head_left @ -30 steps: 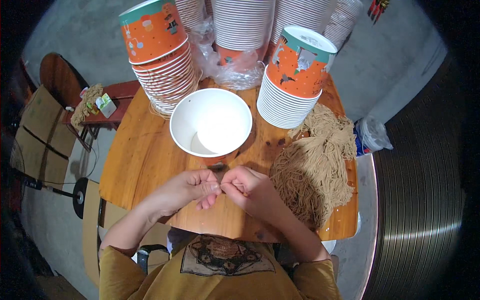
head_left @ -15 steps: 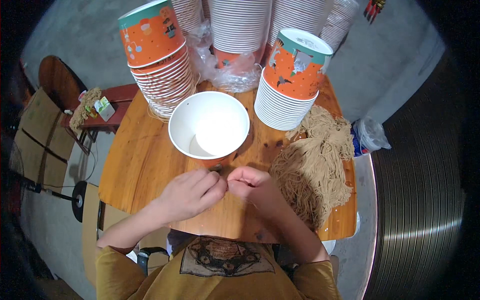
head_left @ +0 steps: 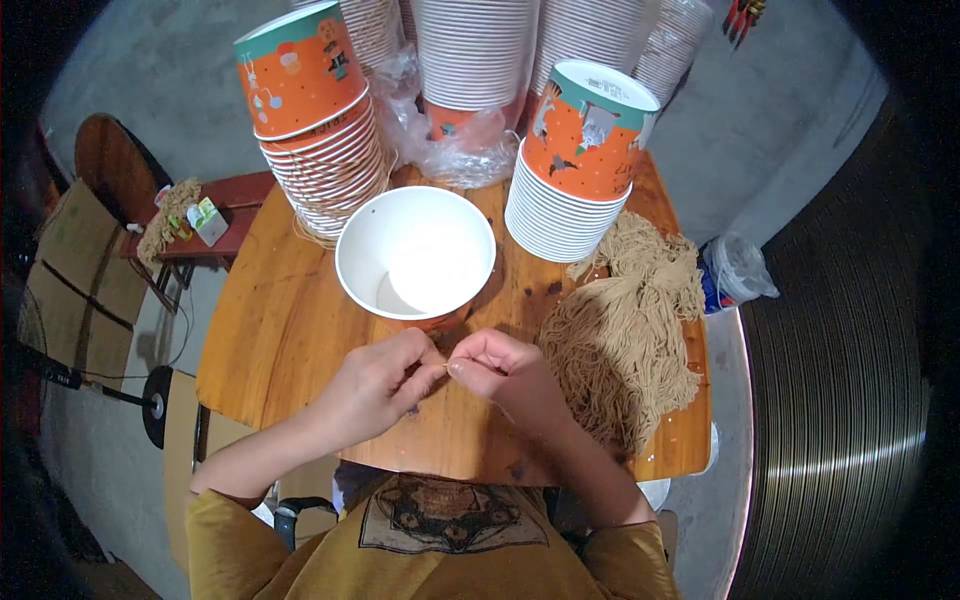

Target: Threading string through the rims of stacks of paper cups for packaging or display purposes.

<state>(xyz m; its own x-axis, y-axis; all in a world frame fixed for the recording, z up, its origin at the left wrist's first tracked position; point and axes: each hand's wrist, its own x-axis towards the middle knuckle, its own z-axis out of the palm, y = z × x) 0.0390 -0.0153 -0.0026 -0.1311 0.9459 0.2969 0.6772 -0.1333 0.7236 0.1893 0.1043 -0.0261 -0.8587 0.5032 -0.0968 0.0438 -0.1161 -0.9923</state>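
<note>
Close to the table's near edge, my left hand (head_left: 378, 385) and my right hand (head_left: 500, 368) meet fingertip to fingertip. Both pinch a short bit of thin tan cord (head_left: 446, 367); most of it is hidden by the fingers. Just beyond them a paper bucket (head_left: 365, 245) stands upright, white inside and orange outside, with nothing seen in it. A small dark spot marks its inner wall near the rim. To the right of my right hand lies a big loose bundle of tan cord (head_left: 630, 330).
A stack of upside-down buckets with cord handles (head_left: 315, 150) stands at the left, another bucket stack (head_left: 575, 160) at the right. Tall bucket stacks (head_left: 475, 50) and crumpled clear plastic (head_left: 470, 150) are at the back of the wooden table (head_left: 270, 330). A red bench (head_left: 240, 190) stands beyond, left.
My left hand has turned and its thumb and forefinger now show, pinching beside my right fingertips. The bit of cord between the hands has come into sight. The buckets stay in place.
</note>
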